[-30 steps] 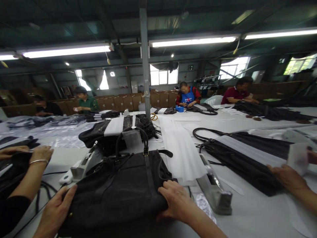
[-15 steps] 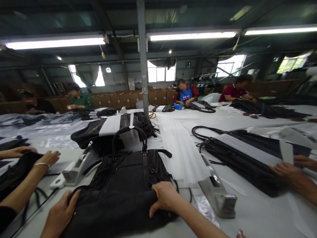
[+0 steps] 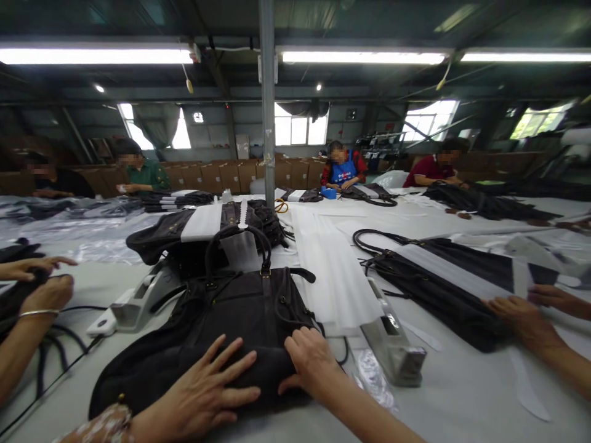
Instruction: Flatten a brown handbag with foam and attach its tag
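A black handbag lies on the white table in front of me, its looped handles toward the far side. My left hand rests flat on the bag's near part, fingers spread. At the bag's near right, my right hand grips the material, its thumb toward me and its fingers curled over the top. Behind the bag, another dark bag with a white wrap around it rests on a pile. A sheet of thin white packing material lies to the right.
Grey tape dispensers stand on both sides of my bag. At the right, a co-worker's hands hold a white-wrapped black bag. Another co-worker's hands work at the left. A metal post rises beyond the pile.
My left hand has moved from the bag's left edge onto its near middle and flattened with fingers spread. My right hand keeps its grip. The left co-worker's hands have shifted left.
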### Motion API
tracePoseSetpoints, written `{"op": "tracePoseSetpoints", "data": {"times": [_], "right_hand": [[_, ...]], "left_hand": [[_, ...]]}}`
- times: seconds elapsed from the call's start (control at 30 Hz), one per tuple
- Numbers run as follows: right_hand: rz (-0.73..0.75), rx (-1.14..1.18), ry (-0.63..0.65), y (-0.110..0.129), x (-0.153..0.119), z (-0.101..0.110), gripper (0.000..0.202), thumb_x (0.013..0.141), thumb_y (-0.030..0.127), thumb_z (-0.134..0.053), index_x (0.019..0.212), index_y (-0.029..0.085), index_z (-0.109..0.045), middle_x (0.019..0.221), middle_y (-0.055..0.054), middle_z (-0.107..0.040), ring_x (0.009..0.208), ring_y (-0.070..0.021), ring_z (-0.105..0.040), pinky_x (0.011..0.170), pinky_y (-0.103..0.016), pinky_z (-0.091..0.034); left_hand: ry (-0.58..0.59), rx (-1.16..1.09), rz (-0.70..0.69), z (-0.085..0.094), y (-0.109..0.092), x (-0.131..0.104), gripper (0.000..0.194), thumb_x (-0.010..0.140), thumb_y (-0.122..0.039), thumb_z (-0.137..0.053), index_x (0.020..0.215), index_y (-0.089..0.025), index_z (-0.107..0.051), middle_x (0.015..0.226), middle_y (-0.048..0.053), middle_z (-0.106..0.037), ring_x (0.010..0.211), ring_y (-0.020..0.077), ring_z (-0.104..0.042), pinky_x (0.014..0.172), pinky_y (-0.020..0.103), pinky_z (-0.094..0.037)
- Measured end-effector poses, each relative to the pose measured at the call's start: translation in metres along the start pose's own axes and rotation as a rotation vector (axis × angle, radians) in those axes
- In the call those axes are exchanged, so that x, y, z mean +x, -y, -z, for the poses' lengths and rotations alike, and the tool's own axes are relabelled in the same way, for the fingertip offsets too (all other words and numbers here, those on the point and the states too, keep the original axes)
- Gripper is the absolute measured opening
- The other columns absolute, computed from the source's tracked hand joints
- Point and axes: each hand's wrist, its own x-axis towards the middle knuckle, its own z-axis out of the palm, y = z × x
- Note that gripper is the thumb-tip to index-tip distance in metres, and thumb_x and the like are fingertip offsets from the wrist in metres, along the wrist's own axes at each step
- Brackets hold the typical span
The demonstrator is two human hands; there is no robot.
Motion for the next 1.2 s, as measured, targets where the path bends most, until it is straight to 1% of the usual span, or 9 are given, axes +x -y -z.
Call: {"op": "tracePoseSetpoints", "data": {"times": [0.17, 0.27, 0.43, 0.53, 0.67, 0.8, 0.93, 1.07, 1.2], "right_hand": [[0.052, -0.051, -0.168, -0.01, -0.012, -0.005, 0.052, 0.059, 0.058, -0.077, 0.087, 0.019, -0.06, 0.084, -0.004, -0.061, 0.081, -0.0236, -0.055, 0.073, -0.035, -0.04], [0.011, 0.033, -0.057, -0.005, 0.003, 0.019, 0.062, 0.053, 0.07, -0.073, 0.089, 0.02, -0.061, 0.088, -0.005, -0.061, 0.084, -0.0248, -0.054, 0.074, -0.036, -0.041], [-0.011, 0.102, -0.031, 0.041, 0.031, 0.059, 0.054, 0.081, 0.07, -0.044, 0.097, 0.021, -0.06, 0.098, -0.008, -0.06, 0.091, -0.0251, -0.053, 0.079, -0.04, -0.041], [-0.025, 0.034, -0.119, 0.06, 0.043, 0.037, 0.059, 0.08, 0.071, -0.045, 0.101, 0.018, -0.059, 0.103, -0.011, -0.059, 0.097, -0.0289, -0.051, 0.088, -0.047, -0.037], [-0.033, -0.027, -0.174, 0.051, 0.055, -0.027, 0.041, 0.087, 0.055, -0.046, 0.089, 0.018, -0.061, 0.092, -0.01, -0.061, 0.09, -0.026, -0.052, 0.087, -0.043, -0.034], [-0.106, -0.022, -0.205, 0.036, 0.063, -0.064, 0.038, 0.088, 0.051, -0.045, 0.081, 0.018, -0.06, 0.084, -0.009, -0.061, 0.083, -0.0247, -0.053, 0.077, -0.04, -0.032], [-0.085, -0.021, -0.18, 0.038, 0.062, -0.065, 0.033, 0.092, 0.041, -0.041, 0.081, 0.017, -0.06, 0.083, -0.009, -0.062, 0.082, -0.0232, -0.054, 0.076, -0.039, -0.031], [-0.016, -0.035, -0.082, 0.041, 0.061, -0.049, 0.033, 0.096, 0.03, -0.031, 0.087, 0.017, -0.06, 0.085, -0.009, -0.063, 0.081, -0.0224, -0.057, 0.073, -0.037, -0.033], [0.193, -0.034, 0.022, 0.023, 0.063, -0.01, 0.037, 0.094, 0.046, -0.037, 0.089, 0.019, -0.062, 0.081, -0.004, -0.065, 0.078, -0.0191, -0.058, 0.076, -0.035, -0.037]], "left_hand": [[0.086, -0.234, 0.202, -0.048, 0.001, -0.01, 0.068, 0.079, -0.039, -0.068, 0.137, -0.05, -0.034, 0.159, 0.001, 0.004, 0.142, 0.0418, -0.009, 0.108, 0.061, -0.026], [0.079, -0.269, 0.26, -0.052, -0.003, -0.012, 0.069, 0.079, -0.034, -0.068, 0.137, -0.048, -0.035, 0.159, 0.0, 0.006, 0.142, 0.0434, -0.008, 0.108, 0.062, -0.028], [0.041, -0.224, 0.268, -0.047, -0.008, -0.013, 0.07, 0.079, -0.035, -0.068, 0.138, -0.049, -0.033, 0.159, 0.001, 0.006, 0.141, 0.0443, -0.01, 0.106, 0.065, -0.03], [-0.006, -0.169, 0.287, -0.05, -0.009, -0.017, 0.067, 0.084, -0.04, -0.06, 0.143, -0.044, -0.027, 0.159, 0.004, 0.002, 0.141, 0.0424, -0.013, 0.106, 0.062, -0.032], [-0.088, -0.085, 0.441, -0.06, -0.011, -0.021, 0.069, 0.09, -0.039, -0.05, 0.149, -0.027, -0.017, 0.158, 0.012, -0.004, 0.142, 0.0341, -0.019, 0.108, 0.049, -0.036], [-0.085, -0.005, 0.453, -0.063, -0.012, -0.02, 0.059, 0.093, -0.032, -0.043, 0.147, -0.035, -0.019, 0.158, 0.008, -0.012, 0.141, 0.0332, -0.021, 0.106, 0.047, -0.038], [-0.044, -0.079, 0.396, -0.053, -0.006, -0.002, 0.053, 0.092, -0.038, -0.045, 0.142, -0.042, -0.03, 0.155, 0.002, -0.025, 0.134, 0.0334, -0.032, 0.106, 0.053, -0.033], [0.018, -0.241, 0.542, -0.051, -0.002, 0.019, 0.044, 0.09, -0.043, -0.045, 0.133, -0.032, -0.047, 0.15, 0.007, -0.035, 0.126, 0.0321, -0.041, 0.102, 0.055, -0.033], [-0.059, -0.385, 0.659, -0.064, -0.002, 0.017, 0.052, 0.09, -0.045, -0.047, 0.138, -0.025, -0.04, 0.14, 0.011, -0.046, 0.12, 0.0275, -0.046, 0.1, 0.047, -0.037]]}}
